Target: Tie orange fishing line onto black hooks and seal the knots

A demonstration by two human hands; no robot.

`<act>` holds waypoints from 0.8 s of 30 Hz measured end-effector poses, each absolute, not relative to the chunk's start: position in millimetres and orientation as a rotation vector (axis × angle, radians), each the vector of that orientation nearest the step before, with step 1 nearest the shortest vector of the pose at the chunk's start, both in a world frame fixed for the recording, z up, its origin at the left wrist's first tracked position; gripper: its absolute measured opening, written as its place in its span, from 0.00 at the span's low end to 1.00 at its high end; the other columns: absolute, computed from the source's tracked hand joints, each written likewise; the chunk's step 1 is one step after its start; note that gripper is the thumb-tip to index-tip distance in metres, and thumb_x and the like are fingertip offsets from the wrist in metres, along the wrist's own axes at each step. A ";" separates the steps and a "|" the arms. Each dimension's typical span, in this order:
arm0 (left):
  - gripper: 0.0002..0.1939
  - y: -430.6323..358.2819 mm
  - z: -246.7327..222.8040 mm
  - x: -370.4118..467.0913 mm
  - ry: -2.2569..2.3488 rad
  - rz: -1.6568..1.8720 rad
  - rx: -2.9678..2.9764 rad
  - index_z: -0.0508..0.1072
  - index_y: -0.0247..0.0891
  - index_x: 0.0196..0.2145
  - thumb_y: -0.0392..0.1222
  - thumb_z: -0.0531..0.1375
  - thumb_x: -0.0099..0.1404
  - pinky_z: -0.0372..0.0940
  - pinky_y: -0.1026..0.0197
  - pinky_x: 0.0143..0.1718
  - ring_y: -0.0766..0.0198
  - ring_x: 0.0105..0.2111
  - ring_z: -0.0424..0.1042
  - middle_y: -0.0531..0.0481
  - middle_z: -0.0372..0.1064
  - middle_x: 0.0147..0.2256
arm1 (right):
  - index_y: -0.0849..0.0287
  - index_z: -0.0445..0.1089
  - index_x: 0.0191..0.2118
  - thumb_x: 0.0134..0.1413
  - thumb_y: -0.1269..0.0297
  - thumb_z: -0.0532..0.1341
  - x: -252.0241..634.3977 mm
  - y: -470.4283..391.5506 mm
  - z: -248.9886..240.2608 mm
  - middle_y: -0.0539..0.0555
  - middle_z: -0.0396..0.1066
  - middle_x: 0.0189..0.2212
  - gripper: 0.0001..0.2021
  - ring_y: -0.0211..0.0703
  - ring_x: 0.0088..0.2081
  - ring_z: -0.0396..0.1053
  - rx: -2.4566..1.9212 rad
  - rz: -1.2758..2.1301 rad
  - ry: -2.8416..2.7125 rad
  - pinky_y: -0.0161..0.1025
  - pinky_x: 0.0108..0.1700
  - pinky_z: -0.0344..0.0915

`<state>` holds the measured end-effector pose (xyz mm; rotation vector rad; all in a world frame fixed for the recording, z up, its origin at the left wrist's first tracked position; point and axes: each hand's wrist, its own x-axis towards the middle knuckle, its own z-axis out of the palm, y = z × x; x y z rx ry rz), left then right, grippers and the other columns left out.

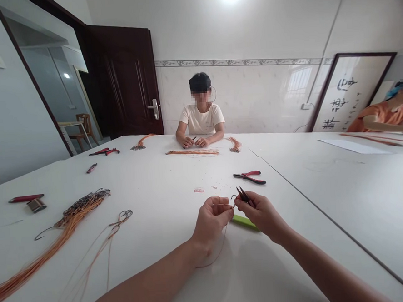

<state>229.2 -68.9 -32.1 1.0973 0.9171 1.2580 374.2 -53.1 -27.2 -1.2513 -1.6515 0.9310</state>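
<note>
My left hand (211, 221) pinches a small dark fish hook (233, 198) between thumb and fingertips. From that grip a thin line (223, 246) curves down to the tabletop. Pointed dark snips (242, 194) are in my right hand (261, 213), with their tips up and slightly apart, close beside the hook. The right fingertips are near or touching the hook; I cannot tell which. Partly hidden under my hands lies a bright green bar-shaped object (246, 222). To the left are a few hooks (125, 215) on orange lines and a big bundle of hooked lines (78, 213).
Red-handled pliers (251, 177) lie beyond my hands, near a small pink-marked piece (199, 190). A red pen-like tool (26, 198) and a small spool (36, 205) are far left. Opposite, a person (201, 112) sits behind more orange lines (193, 152). Another person (386, 112) sits at right.
</note>
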 end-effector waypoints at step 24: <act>0.18 -66.4 -19.2 223.5 0.772 1.156 0.724 0.65 0.42 0.40 0.37 0.62 0.50 0.59 0.68 0.28 0.73 0.25 0.64 0.53 0.65 0.28 | 0.56 0.64 0.36 0.55 0.59 0.49 368.1 -63.3 -23.6 0.51 0.64 0.26 0.11 0.35 0.24 0.58 -1.155 0.447 -2.009 0.33 0.26 0.57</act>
